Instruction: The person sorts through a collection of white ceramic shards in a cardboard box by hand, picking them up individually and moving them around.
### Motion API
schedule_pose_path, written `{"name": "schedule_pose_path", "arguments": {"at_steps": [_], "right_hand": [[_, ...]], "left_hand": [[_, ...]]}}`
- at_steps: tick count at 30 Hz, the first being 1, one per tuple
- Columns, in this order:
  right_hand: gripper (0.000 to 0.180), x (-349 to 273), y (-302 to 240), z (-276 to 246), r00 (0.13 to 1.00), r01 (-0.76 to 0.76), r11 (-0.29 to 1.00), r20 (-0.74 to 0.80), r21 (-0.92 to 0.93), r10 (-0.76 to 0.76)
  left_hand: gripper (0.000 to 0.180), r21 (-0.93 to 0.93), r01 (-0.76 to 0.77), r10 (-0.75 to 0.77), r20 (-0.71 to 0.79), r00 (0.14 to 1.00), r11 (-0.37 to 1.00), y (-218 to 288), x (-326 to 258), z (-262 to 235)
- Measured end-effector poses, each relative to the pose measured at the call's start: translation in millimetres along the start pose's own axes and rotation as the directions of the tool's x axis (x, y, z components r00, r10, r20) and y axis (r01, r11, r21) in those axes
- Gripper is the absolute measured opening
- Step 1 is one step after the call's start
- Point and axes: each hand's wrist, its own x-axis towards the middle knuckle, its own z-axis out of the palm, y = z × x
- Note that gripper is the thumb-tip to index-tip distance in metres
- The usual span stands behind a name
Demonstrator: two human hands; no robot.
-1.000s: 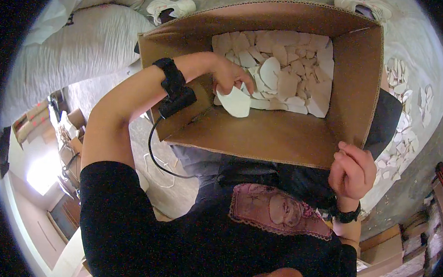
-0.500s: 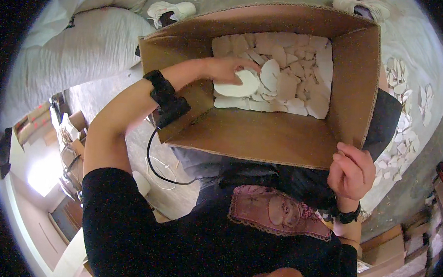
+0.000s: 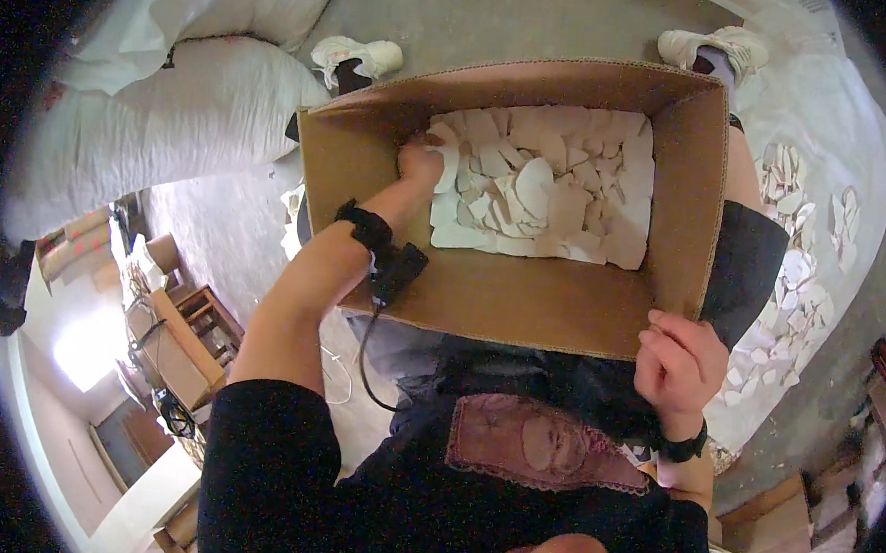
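Note:
An open cardboard box (image 3: pixel 521 311) sits over my lap, its bottom layered with flat white pieces (image 3: pixel 567 203) that look like broken ceramic. At the box's left inner wall, my left hand (image 3: pixel 422 163) has its fingers closed on a curved white piece (image 3: pixel 447 162); the fingertips are partly hidden. That piece lies along the left edge of the layer. My right hand (image 3: pixel 681 364) is curled over the near right corner of the box, gripping its rim. An oval white piece (image 3: pixel 534 184) rests near the middle of the pile.
More white shards (image 3: pixel 798 285) are scattered over a white sheet (image 3: pixel 863 198) on the floor at right. Large white sacks (image 3: pixel 212 104) bulge at the upper left. White shoes (image 3: pixel 359 60) show beyond the box. Cardboard (image 3: pixel 174 348) stands at lower left.
My left hand has moved left with the white piece, from over the pile to the box's left wall. The box appears lower in view; my right hand keeps its grip on the corner.

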Motion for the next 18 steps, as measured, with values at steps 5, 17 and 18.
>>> {"name": "schedule_pose_path", "arguments": {"at_steps": [5, 17, 18], "right_hand": [[0.028, 4, -1, 0, 1.0, 0.003, 0.998, -0.01, 0.066, -0.002], [0.029, 2, 1, -2, 1.0, 0.009, 0.999, 0.018, 0.053, -0.01], [0.029, 2, 2, -2, 1.0, 0.004, 0.999, 0.016, 0.049, -0.004]], "left_hand": [[0.024, 0.026, -0.07, 0.07, -0.021, 0.997, 0.997, -43, 18, 30], [0.063, 0.464, -0.065, 0.033, 0.078, 0.996, 0.883, 24, -8, 11], [0.065, 0.513, -0.085, 0.049, 0.083, 0.995, 0.854, 26, -9, 12]]}}
